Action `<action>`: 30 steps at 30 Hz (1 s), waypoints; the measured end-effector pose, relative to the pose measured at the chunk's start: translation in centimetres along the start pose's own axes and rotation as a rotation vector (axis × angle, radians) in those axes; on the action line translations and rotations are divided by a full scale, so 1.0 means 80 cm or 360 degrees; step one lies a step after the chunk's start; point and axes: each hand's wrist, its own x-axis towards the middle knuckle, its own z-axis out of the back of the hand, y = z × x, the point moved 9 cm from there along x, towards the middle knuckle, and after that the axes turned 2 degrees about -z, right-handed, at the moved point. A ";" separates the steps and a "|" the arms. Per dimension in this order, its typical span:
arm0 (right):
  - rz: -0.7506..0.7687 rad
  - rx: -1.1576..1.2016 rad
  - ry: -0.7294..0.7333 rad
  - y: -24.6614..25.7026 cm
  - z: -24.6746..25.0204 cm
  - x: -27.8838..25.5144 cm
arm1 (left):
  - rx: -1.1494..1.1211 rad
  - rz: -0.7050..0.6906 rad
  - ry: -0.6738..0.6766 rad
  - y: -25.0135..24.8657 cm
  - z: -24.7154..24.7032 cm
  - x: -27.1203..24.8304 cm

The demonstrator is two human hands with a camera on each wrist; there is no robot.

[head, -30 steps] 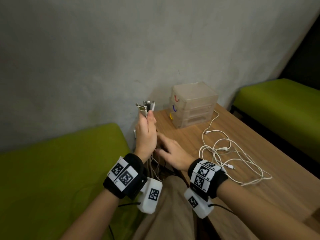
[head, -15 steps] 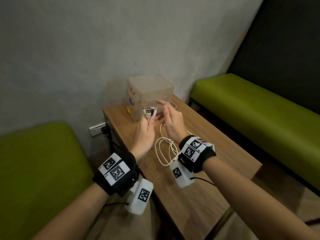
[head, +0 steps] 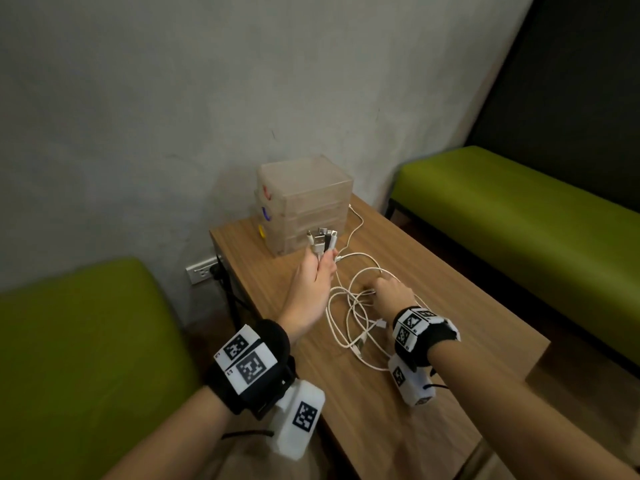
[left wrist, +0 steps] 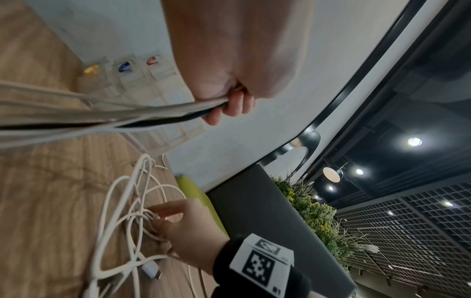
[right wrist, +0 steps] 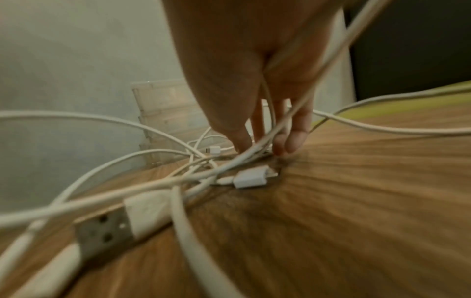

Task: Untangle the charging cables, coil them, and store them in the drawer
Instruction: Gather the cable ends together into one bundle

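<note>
My left hand (head: 323,259) is raised above the wooden table (head: 467,327) and grips a bunch of cable ends (head: 320,241), plugs pointing up; the left wrist view shows its fingers (left wrist: 230,109) curled round white and dark cords. A tangle of white charging cables (head: 349,317) lies on the table. My right hand (head: 375,291) reaches down into it, and its fingertips (right wrist: 290,141) pinch a few strands (right wrist: 254,155). A translucent drawer unit (head: 311,199) with red, blue and yellow handles stands shut at the table's far end by the wall.
Green benches stand to the left (head: 86,341) and to the right (head: 519,220) of the table. A wall socket (head: 202,270) with a dark plug sits low on the wall by the table's left corner. One cable runs past the drawer unit's right side (head: 358,221).
My right hand has dropped from beside the raised left hand down into the cable tangle on the table. My left hand still holds the plug ends. The head view has shifted.
</note>
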 end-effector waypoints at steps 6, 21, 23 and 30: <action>0.0168 -0.0234 0.0104 0.013 0.026 -0.007 | 0.0011 -0.0006 0.0031 0.001 -0.003 -0.002; 0.0781 0.0930 -0.0423 0.106 0.186 -0.066 | 0.0490 -0.0044 -0.0193 -0.010 0.016 0.003; 0.0840 0.0985 -0.0457 0.112 0.187 -0.071 | 0.0443 -0.0011 -0.0166 -0.007 0.016 0.007; 0.0724 0.1335 -0.0750 0.103 0.191 -0.072 | 0.0187 0.0054 -0.0027 -0.006 -0.003 0.004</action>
